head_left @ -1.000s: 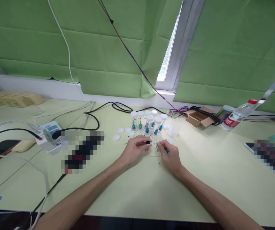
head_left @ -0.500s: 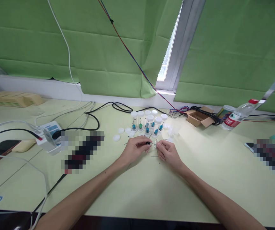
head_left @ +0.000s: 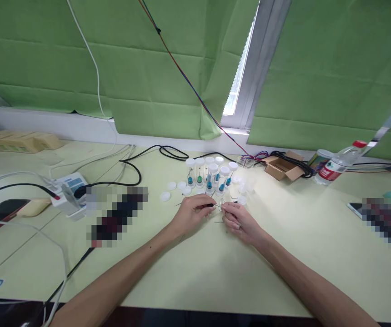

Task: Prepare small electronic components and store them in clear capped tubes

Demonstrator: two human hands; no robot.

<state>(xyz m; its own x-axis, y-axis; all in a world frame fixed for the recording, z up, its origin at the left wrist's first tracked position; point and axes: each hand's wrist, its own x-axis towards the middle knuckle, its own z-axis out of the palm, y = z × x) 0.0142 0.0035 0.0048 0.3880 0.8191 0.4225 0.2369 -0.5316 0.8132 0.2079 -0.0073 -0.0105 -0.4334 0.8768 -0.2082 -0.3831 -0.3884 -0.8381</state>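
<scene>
My left hand (head_left: 193,212) pinches a small black piece (head_left: 210,205) with a thin metal pin sticking out to the right. Facing it, my right hand (head_left: 239,221) is closed, thumb against forefinger, at the other end of that pin; what its fingertips hold is too small to make out. A bent metal wire (head_left: 220,205) shows between the two hands. Just beyond them stand several clear white-capped tubes. Most hold a blue-hubbed needle, like the front tube (head_left: 209,184); one has a green hub (head_left: 199,179).
Loose white caps (head_left: 165,196) lie left of the tubes. A power strip (head_left: 67,200) with cables is at the left. An open cardboard box (head_left: 284,168) and a red-capped bottle (head_left: 335,168) stand at the back right. Thin metal rods lie near my hands.
My right hand has shifted slightly down and turned, its fingers curling more. My left hand stays almost in place with the black piece.
</scene>
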